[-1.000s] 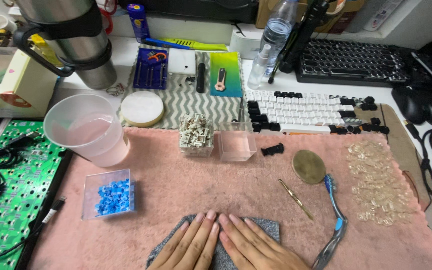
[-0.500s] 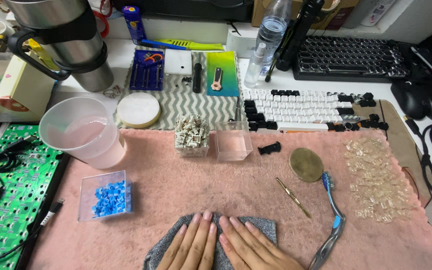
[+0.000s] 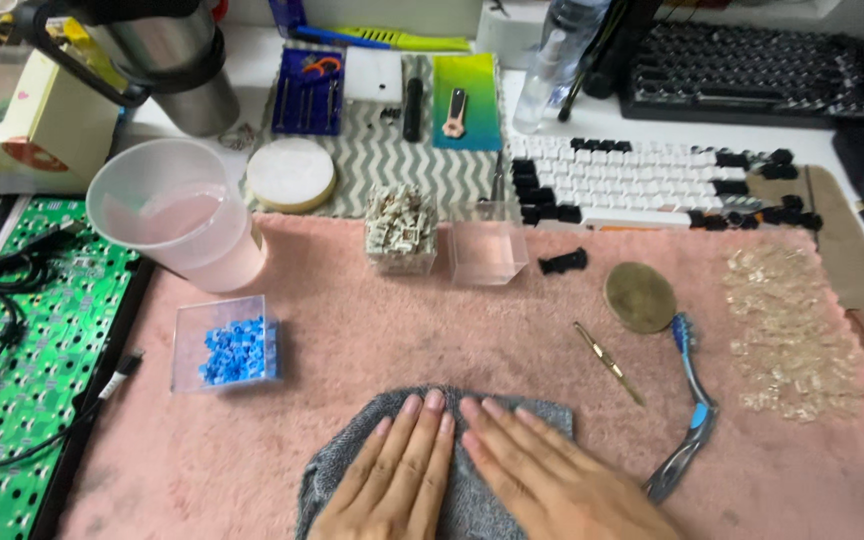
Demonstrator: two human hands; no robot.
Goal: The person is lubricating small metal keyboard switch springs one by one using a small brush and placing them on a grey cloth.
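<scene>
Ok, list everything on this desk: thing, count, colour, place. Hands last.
fluffy towel mat: one, pink, covers the desk centre
folded grey cloth: one, near edge, under both hands
clear box of small plastic parts: one, blue contents, left
translucent plastic cup: one, pinkish, far left
clear box of pale switches: one, beige, far centre
empty clear box: one, beside it
round metal disc: one, brass, right
toothbrush: one, blue and grey, right
clear plastic pieces: many, far right
circuit board: one, green, left edge
left hand: flat on cloth
right hand: flat on cloth
</scene>
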